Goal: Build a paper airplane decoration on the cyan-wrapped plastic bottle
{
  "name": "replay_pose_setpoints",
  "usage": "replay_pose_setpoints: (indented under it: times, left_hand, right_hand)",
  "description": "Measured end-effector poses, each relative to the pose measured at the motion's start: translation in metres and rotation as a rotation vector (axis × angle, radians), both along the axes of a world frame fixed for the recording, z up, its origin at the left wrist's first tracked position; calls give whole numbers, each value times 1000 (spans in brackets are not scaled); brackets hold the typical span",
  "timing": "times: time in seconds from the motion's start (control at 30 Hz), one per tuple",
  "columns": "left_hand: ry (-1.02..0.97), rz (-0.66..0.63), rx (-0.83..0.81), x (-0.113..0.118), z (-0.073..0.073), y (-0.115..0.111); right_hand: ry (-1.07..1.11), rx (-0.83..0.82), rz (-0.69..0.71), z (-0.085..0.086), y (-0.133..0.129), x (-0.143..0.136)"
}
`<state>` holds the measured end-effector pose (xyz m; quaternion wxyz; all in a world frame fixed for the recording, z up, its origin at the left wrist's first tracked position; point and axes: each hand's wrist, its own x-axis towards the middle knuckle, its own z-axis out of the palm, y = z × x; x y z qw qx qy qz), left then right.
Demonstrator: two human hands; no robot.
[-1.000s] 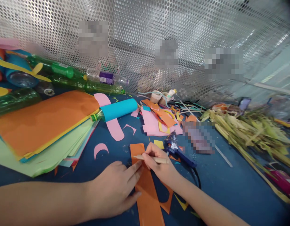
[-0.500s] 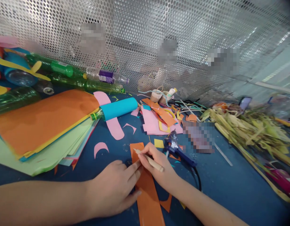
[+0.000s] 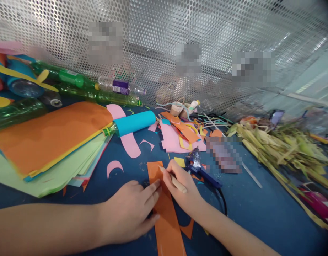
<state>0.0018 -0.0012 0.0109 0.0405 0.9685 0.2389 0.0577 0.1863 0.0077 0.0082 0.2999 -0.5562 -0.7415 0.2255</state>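
Observation:
An orange paper strip [image 3: 167, 222] lies lengthwise on the blue table in front of me. My left hand [image 3: 135, 209] rests on its left edge, fingers stretched out and pressing the paper flat. Pinched in my right hand [image 3: 183, 188] is a pale pencil [image 3: 178, 185], its tip on the strip near the far end. A blue glue gun [image 3: 203, 172] lies just beyond my right hand, its black cord running back beside my wrist. A small yellow paper piece [image 3: 179, 162] is close to the pencil hand.
Left is a stack of coloured paper [image 3: 54, 135]. Behind it lie green plastic bottles [image 3: 73, 80]. A blue-wrapped bottle [image 3: 134, 123] rests on a pink paper strip [image 3: 132, 145]. Paper scraps [image 3: 169, 142] fill the middle; dried corn husks [image 3: 283, 145] lie right. A perforated metal screen [image 3: 153, 28] stands behind.
My right hand and the pencil tip have shifted slightly right along the far end of the orange strip. My left hand stays in place on the paper.

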Motion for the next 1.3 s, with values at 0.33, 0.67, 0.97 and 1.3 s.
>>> replay_pose_setpoints:
  times: [0.33, 0.67, 0.97, 1.3]
  left_hand:
    - [5, 7, -30, 0, 0, 1]
    - [-13, 2, -1, -1, -2, 0]
    - [-25, -1, 17, -1, -2, 1]
    - [-10, -3, 8, 0, -1, 1]
  right_hand:
    - [34, -34, 4, 4, -3, 5]
    - [75, -113, -18, 11, -5, 8]
    - [380, -144, -30, 0, -3, 2]
    - [355, -165, -9, -5, 5, 3]
